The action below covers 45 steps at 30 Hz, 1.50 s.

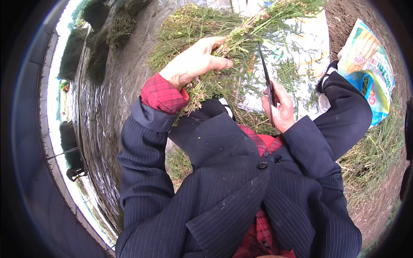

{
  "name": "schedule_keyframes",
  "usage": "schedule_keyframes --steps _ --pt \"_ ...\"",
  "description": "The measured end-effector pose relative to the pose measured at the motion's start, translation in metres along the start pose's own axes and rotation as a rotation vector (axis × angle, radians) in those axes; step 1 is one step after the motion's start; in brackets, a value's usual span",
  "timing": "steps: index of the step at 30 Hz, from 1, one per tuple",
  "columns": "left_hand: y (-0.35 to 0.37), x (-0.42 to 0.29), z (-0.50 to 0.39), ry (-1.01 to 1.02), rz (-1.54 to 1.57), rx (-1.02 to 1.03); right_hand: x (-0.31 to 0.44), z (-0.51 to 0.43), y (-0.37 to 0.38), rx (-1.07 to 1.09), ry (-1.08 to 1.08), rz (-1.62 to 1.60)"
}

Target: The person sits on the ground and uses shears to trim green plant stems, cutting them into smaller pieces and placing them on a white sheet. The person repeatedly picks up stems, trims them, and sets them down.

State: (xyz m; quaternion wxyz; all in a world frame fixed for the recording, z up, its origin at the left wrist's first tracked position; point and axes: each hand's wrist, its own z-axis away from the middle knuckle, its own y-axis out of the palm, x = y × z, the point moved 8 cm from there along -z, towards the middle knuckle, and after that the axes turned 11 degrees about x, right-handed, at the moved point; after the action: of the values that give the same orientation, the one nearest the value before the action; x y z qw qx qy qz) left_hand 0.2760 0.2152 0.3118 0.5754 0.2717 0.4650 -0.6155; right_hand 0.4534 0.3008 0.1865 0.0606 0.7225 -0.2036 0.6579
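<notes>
A bunch of leafy green stems [237, 37], some pinkish, runs through the grasp of my left hand [193, 59]. Its far end points up and right; loose leafy tips hang below my wrist. My right hand [283, 108] grips a long, dark metal cutting tool [265, 67], seen nearly edge-on, so I cannot tell whether it is a pair of scissors. The tool's narrow tip points away from me, just below the stems; whether it touches them is unclear. Under both hands lies a white printed sheet [311, 42] scattered with green cuttings.
A heap of cut plants [193, 24] lies beyond my left hand. By my right leg stands a printed plastic bag [367, 61]. Wrinkled plastic film [106, 109] covers the ground at left, with dark plant bundles [74, 53] along it. Bare soil [342, 19] shows at upper right.
</notes>
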Motion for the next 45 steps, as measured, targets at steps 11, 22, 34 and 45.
schedule_keyframes --steps 11,22,34,45 --pt "0.012 0.021 -0.017 -0.024 0.062 -0.003 0.007 -0.001 -0.022 -0.177 -0.157 0.070" --pt "0.014 0.033 -0.016 -0.095 -0.043 -0.025 0.012 0.001 -0.020 -0.162 -0.181 0.166" --pt "0.019 0.039 -0.020 -0.034 -0.225 -0.083 0.020 -0.006 -0.016 -0.077 -0.135 0.353" --pt "0.030 0.020 -0.007 0.127 -1.050 -0.396 0.040 -0.012 -0.018 -0.044 -0.252 0.461"
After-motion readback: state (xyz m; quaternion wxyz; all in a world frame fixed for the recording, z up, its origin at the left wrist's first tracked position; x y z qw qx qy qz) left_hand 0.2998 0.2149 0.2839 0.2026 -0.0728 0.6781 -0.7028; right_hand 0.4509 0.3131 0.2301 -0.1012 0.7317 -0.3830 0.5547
